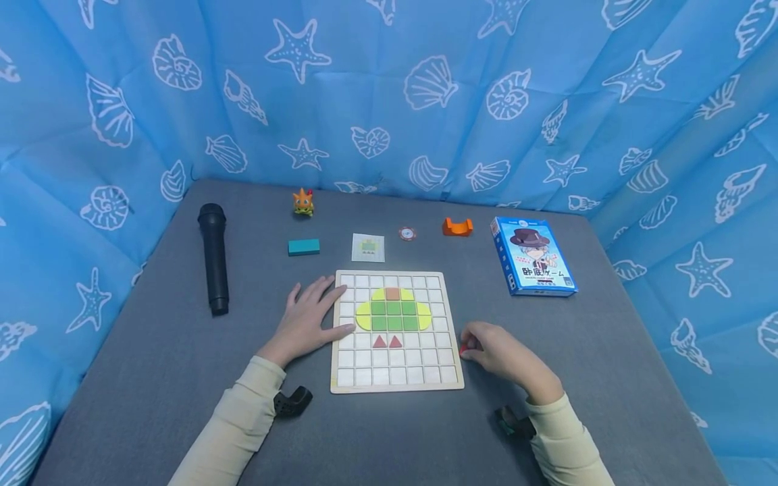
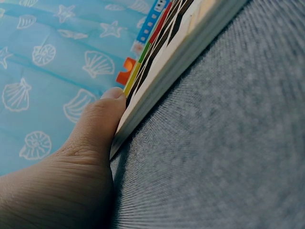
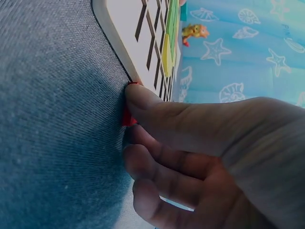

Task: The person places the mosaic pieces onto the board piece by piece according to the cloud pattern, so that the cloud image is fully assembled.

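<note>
A square wooden grid board [image 1: 398, 387] lies on the grey table, with several green square tiles [image 1: 394, 322], yellow curved tiles [image 1: 363, 316], one brown square tile [image 1: 392, 293] and two red triangle tiles [image 1: 396, 342] in its cells. My left hand [image 1: 302, 322] rests on the board's left edge with fingers spread; its thumb [image 2: 97, 119] touches the rim in the left wrist view. Just off the right edge, my right hand [image 1: 501, 352] pinches a small red tile [image 3: 127, 117] between thumb and fingers, near the tabletop. Fingers cover most of that tile, so its shape is unclear.
Behind the board lie a pattern card [image 1: 368, 254], a teal block [image 1: 304, 247], a poker chip [image 1: 407, 233], an orange holder [image 1: 457, 227] and a toy figure [image 1: 302, 202]. A black microphone [image 1: 214, 260] is at left, a blue game box [image 1: 535, 258] at right. Blue curtains [image 1: 377, 88] enclose the table.
</note>
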{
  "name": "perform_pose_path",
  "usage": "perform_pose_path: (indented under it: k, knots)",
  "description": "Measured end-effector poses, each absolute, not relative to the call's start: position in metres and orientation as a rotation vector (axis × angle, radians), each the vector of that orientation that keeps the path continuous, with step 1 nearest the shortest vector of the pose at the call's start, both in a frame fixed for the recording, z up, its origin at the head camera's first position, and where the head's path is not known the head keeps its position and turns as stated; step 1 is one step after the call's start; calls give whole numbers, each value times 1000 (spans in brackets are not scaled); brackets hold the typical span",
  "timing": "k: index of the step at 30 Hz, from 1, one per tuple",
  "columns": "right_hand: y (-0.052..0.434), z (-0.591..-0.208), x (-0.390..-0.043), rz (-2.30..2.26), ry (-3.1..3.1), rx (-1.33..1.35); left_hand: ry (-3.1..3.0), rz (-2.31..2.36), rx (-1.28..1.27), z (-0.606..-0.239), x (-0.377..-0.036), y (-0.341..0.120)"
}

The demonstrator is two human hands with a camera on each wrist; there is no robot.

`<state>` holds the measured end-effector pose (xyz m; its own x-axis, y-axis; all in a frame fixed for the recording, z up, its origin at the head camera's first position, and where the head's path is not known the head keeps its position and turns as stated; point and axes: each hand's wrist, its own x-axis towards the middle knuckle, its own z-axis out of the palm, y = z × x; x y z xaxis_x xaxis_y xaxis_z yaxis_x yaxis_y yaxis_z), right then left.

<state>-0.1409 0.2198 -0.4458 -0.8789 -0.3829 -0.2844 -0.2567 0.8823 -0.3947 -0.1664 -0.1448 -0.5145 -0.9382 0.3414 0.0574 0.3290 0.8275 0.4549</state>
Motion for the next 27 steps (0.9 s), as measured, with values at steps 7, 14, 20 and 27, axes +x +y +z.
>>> perform_pose_path:
  k: [7,14,20,27]
  knots:
    - [222,-443,-140,-512,2706,-484,2975,738,545,-515,-166,-145]
    - [225,-437,-141,-545,2768,-531,2980,734,545,-517,-167,-145]
    - [216,-429,-143,-568,2817,-572,2981,725,545,-517,-167,-145]
    - [193,-430,-144,-656,2818,-672,2984,725,549,-516,-167,-145]
